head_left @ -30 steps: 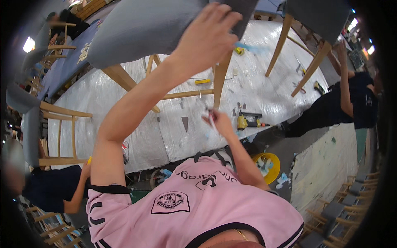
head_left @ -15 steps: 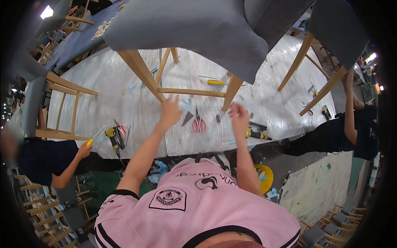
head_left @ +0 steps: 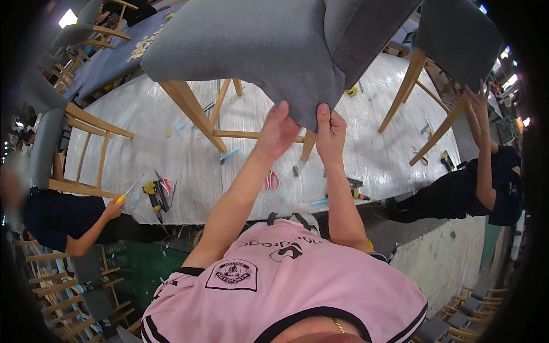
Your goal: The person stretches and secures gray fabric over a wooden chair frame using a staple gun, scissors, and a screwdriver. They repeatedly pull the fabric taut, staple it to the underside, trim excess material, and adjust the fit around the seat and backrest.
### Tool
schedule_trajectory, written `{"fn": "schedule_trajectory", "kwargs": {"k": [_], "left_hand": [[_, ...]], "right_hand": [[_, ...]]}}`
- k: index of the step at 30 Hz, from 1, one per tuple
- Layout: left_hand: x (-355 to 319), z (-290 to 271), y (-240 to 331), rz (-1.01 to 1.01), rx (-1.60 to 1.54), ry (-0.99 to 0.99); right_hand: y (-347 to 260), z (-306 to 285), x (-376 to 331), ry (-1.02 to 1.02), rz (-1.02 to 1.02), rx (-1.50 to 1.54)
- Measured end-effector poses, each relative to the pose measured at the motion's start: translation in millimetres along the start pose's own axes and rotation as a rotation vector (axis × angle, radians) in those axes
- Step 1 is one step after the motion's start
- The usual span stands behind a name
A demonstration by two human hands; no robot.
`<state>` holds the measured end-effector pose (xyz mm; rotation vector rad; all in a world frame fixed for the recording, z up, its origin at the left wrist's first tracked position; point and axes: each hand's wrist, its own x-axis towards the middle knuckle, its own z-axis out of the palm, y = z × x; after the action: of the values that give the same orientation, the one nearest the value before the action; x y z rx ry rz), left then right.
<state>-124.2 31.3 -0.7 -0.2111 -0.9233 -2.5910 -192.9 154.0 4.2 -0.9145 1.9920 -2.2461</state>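
Note:
A chair with grey fabric upholstery (head_left: 229, 48) and wooden legs stands on the table in front of me. A loose grey fabric flap (head_left: 300, 91) hangs from the near right of its seat, over the top of a leg. My left hand (head_left: 275, 132) grips the flap's lower left edge, thumb in front and fingers behind. My right hand (head_left: 331, 137) pinches the flap's right corner, its thumb pointing up. Below and between my wrists lie red-handled scissors (head_left: 274, 181), partly hidden by my left forearm.
A plastic-covered table (head_left: 189, 200) carries the chair. Two yellow-black air tools lie on it, a left one (head_left: 153, 194) and a right one (head_left: 355, 193). At left a co-worker's hand (head_left: 114, 208) holds a screwdriver; at right another person's hands (head_left: 477, 106) touch a chair.
Both my hands have moved up and taken hold of the fabric flap, which is now drawn together between them. The person at right has raised a hand along the chair leg.

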Motion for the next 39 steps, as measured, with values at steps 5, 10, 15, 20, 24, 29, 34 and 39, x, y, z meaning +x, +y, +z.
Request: {"fn": "schedule_trajectory", "kwargs": {"k": [5, 10, 15, 20, 24, 29, 34, 39], "left_hand": [[6.4, 29.7, -5.8, -0.056, -0.069, 0.09], [7.4, 55.4, -4.2, 0.014, 0.07, 0.269], [0.0, 61.6, 5.1, -0.02, 0.229, 0.32], [0.1, 68.4, 3.6, 0.106, 0.325, 0.33], [1.4, 58.4, 4.2, 0.12, 0.333, 0.288], [1.4, 45.0, -4.7, -0.064, 0.049, 0.268], [9.7, 53.5, -7.8, -0.022, 0.229, 0.327], [3.5, 61.9, 0.1, -0.032, 0.307, 0.369]], "right_hand": [[-23.0, -1.3, 8.5, -0.008, -0.069, -0.036], [-23.0, -0.3, 9.1, 0.058, 0.0, -0.02], [-52.0, 27.2, 3.0, 0.193, 0.118, 0.29], [-36.0, 19.8, -8.5, 0.166, 0.196, 0.337], [-27.1, 5.4, -1.9, 0.161, -0.052, 0.044], [-20.7, -2.2, 5.7, 0.129, -0.168, -0.045], [-14.0, 1.6, 5.0, 0.133, -0.107, 0.052], [-31.9, 23.5, -0.9, 0.181, 0.163, 0.379]]}}
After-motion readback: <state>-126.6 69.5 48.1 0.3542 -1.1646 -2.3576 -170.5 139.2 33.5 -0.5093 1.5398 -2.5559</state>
